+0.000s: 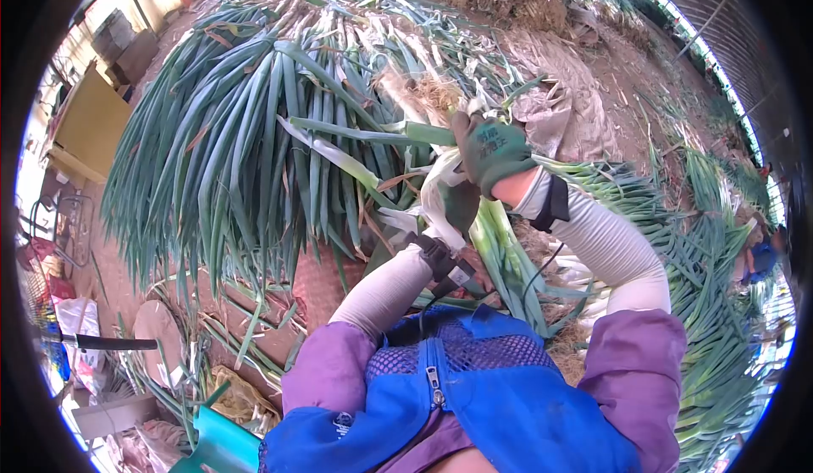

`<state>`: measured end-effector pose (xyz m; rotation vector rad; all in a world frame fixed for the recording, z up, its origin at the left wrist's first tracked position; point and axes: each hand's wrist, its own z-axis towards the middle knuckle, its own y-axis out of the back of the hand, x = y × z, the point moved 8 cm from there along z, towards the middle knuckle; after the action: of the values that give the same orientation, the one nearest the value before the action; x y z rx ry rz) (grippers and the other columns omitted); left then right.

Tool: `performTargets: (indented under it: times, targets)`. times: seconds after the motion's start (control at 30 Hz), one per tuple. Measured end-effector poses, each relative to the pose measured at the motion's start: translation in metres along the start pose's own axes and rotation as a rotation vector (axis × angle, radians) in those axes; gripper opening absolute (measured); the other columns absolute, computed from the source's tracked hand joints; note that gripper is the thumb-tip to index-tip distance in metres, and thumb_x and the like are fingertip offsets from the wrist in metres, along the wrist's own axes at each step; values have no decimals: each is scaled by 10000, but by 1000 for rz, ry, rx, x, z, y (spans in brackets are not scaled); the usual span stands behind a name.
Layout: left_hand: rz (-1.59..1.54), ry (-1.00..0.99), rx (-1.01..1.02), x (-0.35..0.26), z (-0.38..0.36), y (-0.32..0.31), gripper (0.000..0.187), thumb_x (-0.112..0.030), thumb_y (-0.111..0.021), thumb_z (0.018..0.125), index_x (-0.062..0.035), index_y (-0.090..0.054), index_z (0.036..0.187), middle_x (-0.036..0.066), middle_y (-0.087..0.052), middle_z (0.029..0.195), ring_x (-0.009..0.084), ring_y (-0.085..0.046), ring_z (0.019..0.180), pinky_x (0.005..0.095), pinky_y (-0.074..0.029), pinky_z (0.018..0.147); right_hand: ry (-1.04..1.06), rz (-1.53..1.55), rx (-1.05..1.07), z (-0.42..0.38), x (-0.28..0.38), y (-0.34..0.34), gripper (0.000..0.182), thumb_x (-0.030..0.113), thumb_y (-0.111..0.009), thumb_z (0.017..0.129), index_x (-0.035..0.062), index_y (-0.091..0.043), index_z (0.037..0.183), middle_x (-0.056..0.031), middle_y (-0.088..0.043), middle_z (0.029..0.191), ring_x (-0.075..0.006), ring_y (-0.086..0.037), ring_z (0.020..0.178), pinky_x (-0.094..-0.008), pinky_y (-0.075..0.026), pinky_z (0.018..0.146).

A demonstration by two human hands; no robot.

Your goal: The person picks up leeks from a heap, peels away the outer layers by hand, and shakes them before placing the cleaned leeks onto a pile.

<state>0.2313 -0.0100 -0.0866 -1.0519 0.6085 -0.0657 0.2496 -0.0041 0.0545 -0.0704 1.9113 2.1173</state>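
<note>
My right hand (495,153), in a green glove, has its fingers curled round the base of a green onion (429,132), whose stalk sticks out to the left. Just below it, my left hand (461,206) shows only as a patch of dark glove, and its fingers are hidden behind a pale peeled leaf (439,192). Left of both hands lies a large heap of green onions (254,126), leaves hanging toward me and white ends pointing away. More onion stalks (504,248) with light green leaves lie under my right forearm.
Rows of green onions (711,304) run along the right side. A crumpled sack (567,121) lies on the soil ahead. At lower left are a long dark blade (114,342), a round board (159,337) and a teal plastic container (218,443). A yellowish board (93,126) leans at far left.
</note>
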Motion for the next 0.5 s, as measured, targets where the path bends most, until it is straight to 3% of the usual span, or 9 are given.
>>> performTargets:
  times: [0.07, 0.13, 0.2, 0.3, 0.37, 0.43, 0.5]
  targets:
    - [1271, -266, 197, 46, -5, 67, 392, -263, -494, 957, -6, -510, 1253, 151, -562, 1235, 290, -564, 1089, 382, -471, 891, -4, -32, -32, -6, 1, -13, 293, 153, -532, 849, 21, -524, 1110, -181, -672, 910, -338, -678, 803, -445, -527, 659]
    - [1813, -332, 181, 59, -8, 76, 333, -208, -478, 934, -16, -547, 1196, 170, -590, 1150, 324, -584, 1045, 409, -478, 870, 7, -29, 4, -8, 2, -21, 297, 141, -536, 840, 17, -526, 1110, -177, -675, 854, -339, -680, 762, -450, -523, 621]
    - [1619, -194, -41, 35, -13, 51, 243, -102, -498, 879, -34, -630, 1071, 170, -661, 976, 346, -632, 956, 428, -493, 829, 65, 25, -14, -7, 3, -17, 280, 139, -549, 827, 15, -555, 1078, -178, -674, 811, -340, -680, 745, -452, -522, 600]
    - [2210, -81, 239, 59, -12, 51, 240, -142, -568, 855, -36, -628, 1062, 154, -664, 932, 352, -634, 914, 431, -497, 807, 123, 71, -33, -8, 6, -9, 254, 170, -575, 818, 26, -588, 1026, -181, -673, 804, -333, -680, 752, -445, -523, 621]
    - [1699, -150, 52, 20, -3, 31, 253, -160, -611, 838, -28, -628, 1053, 139, -663, 926, 329, -634, 900, 410, -496, 811, 103, 102, 12, -1, 3, -11, 233, 206, -591, 825, 48, -608, 995, -175, -673, 805, -332, -677, 758, -439, -519, 637]
    - [800, -118, -231, -13, 0, 12, 334, -182, -666, 822, -24, -608, 1110, 92, -660, 960, 262, -628, 870, 366, -492, 808, -31, 296, -27, 6, -14, 1, 227, 252, -607, 831, 78, -613, 977, -161, -673, 814, -336, -671, 769, -431, -513, 658]
    - [791, 76, -332, -13, -1, 10, 307, -143, -663, 845, -11, -598, 1114, 89, -654, 1010, 212, -621, 891, 341, -495, 774, -171, 502, -113, 14, -39, 5, 232, 308, -627, 841, 114, -605, 965, -142, -665, 843, -346, -652, 800, -429, -499, 679]
